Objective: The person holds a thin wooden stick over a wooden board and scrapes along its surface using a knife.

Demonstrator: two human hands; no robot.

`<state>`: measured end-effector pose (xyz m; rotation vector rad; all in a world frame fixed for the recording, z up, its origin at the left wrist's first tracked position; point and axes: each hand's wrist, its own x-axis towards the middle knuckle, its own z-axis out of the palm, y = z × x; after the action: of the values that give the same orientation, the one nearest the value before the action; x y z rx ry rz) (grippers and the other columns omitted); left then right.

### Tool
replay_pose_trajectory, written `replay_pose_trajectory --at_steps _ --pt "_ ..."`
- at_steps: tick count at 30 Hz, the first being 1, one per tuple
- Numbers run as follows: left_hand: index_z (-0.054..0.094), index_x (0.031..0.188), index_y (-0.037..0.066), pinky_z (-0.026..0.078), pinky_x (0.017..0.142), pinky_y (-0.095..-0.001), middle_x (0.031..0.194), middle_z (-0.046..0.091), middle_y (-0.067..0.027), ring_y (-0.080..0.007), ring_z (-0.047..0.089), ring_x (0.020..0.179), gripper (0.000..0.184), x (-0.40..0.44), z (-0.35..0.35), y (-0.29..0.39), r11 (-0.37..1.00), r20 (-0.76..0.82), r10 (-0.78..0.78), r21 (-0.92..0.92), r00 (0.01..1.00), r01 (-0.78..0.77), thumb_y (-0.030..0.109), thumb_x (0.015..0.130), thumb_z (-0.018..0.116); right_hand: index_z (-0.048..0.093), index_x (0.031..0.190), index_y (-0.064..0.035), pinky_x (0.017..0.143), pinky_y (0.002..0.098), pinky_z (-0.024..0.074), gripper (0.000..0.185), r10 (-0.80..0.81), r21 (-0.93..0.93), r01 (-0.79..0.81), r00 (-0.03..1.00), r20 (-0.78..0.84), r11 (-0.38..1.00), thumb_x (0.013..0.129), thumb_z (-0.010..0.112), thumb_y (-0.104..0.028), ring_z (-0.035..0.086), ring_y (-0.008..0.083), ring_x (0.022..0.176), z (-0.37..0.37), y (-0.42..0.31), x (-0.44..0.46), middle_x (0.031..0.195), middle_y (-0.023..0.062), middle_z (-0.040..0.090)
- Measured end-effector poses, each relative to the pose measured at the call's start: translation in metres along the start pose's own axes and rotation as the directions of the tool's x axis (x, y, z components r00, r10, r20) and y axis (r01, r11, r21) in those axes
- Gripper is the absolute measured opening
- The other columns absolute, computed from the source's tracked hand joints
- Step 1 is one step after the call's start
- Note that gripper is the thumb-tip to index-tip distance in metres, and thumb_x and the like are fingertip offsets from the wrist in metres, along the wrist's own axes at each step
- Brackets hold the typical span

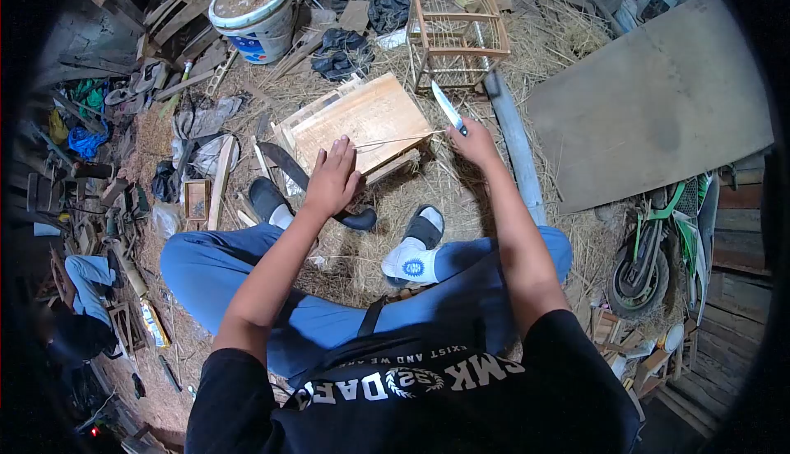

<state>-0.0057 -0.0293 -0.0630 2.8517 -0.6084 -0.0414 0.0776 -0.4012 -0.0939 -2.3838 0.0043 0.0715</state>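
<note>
Only the head view to go on here. The left hand (pixel 331 176) is palm down on a wooden board (pixel 370 116), fingers a bit spread, not clamped on anything as far as I can tell. The board sits on the straw-covered floor (pixel 461 207) just past the feet, slightly tilted.

The right hand (pixel 471 143) is wrapped round the handle of a knife (pixel 447 109), blade pointing up and away, clear of the board's right corner. A couple of thin strips (pixel 393 139) run across the board from near the left fingers towards the right hand. Can't tell if the right hand has their ends too.

The slatted wooden frame (pixel 461 38) stands just beyond the knife tip, and a dark curved thing (pixel 288 166) lies by the left wrist.

My read: it's the steadying-and-trimming stage, knife at the ready. A cut from here would call for lowering the blade to the strips, left palm firm, fingertips well out of its path.
</note>
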Motion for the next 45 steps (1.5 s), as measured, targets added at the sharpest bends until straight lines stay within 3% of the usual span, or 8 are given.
replay_pose_trajectory --at_steps 7,10,19,23,27,33,36,45 --pt "0.066 0.117 -0.002 0.051 0.1 -0.0418 0.12 0.069 -0.0205 -0.0346 0.066 0.115 0.024 0.016 -0.042 0.059 0.883 -0.404 -0.292 -0.462 0.867 0.081 0.015 0.101 0.061 0.068 0.093 -0.0058 0.054 0.0294 0.0411 0.021 0.106 0.44 -0.017 0.978 -0.179 0.898 0.098 0.074 -0.026 0.052 0.0081 0.059 -0.024 -0.01 -0.04 0.069 -0.0038 0.058" --pt "0.065 0.122 -0.001 0.053 0.089 -0.0307 0.112 0.073 -0.0106 -0.0173 0.068 0.103 0.032 0.035 -0.023 0.087 0.253 0.114 -0.436 -0.936 0.893 0.243 0.026 0.108 0.058 0.061 0.104 -0.0135 0.037 0.0265 0.0247 0.02 0.372 0.796 -0.286 0.924 0.083 0.533 0.101 0.072 -0.03 0.034 0.0045 0.04 -0.047 -0.069 -0.082 0.06 -0.0093 0.039" --pt "0.059 0.113 0.004 0.053 0.094 -0.0348 0.113 0.069 -0.0103 -0.0175 0.066 0.105 0.03 0.082 -0.044 0.158 0.036 -0.14 -0.293 -0.99 0.946 -0.136 0.029 0.114 0.044 0.069 0.103 -0.009 0.059 0.0255 0.0427 0.017 0.297 0.835 -0.25 0.949 0.11 0.49 0.099 0.073 -0.025 0.052 0.0047 0.066 -0.033 -0.084 -0.123 0.079 -0.005 0.06" --pt "0.052 0.102 0.009 0.055 0.085 -0.0361 0.084 0.057 -0.0034 -0.0178 0.063 0.082 0.029 0.081 -0.053 0.14 -0.176 -0.06 -0.321 -0.977 0.945 -0.122 0.032 0.115 0.041 0.06 0.107 -0.0122 0.04 0.0249 0.0253 0.021 -0.162 0.536 0.366 0.907 -0.389 0.761 0.103 0.067 -0.031 0.037 0.0025 0.045 -0.005 -0.046 -0.107 0.064 -0.0084 0.044" --pt "0.052 0.098 0.01 0.05 0.064 -0.0329 0.073 0.047 0.0014 -0.0144 0.053 0.064 0.029 0.062 -0.045 0.101 0.091 0.208 -0.349 -0.963 0.914 0.254 0.031 0.114 0.041 0.06 0.13 -0.0046 0.084 0.0366 0.0525 0.04 0.3 0.635 -0.31 0.945 0.127 0.708 0.102 0.062 -0.034 0.067 0.0208 0.087 -0.038 -0.031 -0.114 0.096 0.01 0.071" --pt "0.057 0.103 0.001 0.051 0.069 -0.0456 0.082 0.066 -0.0201 -0.0338 0.067 0.075 0.027 0.037 -0.05 0.017 0.852 0.026 -0.321 -0.429 0.947 0.301 0.028 0.109 0.05 0.058 0.145 -0.0081 0.099 0.0381 0.0523 0.045 0.143 0.419 -0.103 0.988 -0.065 0.902 0.101 0.058 -0.022 0.069 0.0339 0.118 -0.017 -0.024 -0.117 0.129 0.0224 0.069" --pt "0.052 0.112 0.0 0.05 0.08 -0.0573 0.094 0.066 -0.0333 -0.0542 0.064 0.094 0.024 0.031 -0.064 -0.016 0.908 -0.038 -0.336 -0.277 0.941 0.313 0.023 0.107 0.05 0.055 0.149 -0.0107 0.1 0.0367 0.0507 0.046 0.034 0.37 0.024 0.988 -0.149 0.929 0.102 0.056 -0.015 0.067 0.0296 0.116 0.002 -0.029 -0.116 0.131 0.0225 0.068" --pt "0.051 0.106 -0.001 0.048 0.078 -0.059 0.091 0.064 -0.0333 -0.0531 0.064 0.09 0.017 -0.008 -0.034 -0.066 0.915 0.022 -0.234 -0.334 0.972 0.228 0.016 0.103 0.054 0.054 0.152 -0.0182 0.096 0.0387 0.0533 0.048 -0.163 0.22 0.167 0.986 -0.034 0.961 0.104 0.055 -0.014 0.069 0.0358 0.111 0.036 -0.109 -0.119 0.13 0.0189 0.068"
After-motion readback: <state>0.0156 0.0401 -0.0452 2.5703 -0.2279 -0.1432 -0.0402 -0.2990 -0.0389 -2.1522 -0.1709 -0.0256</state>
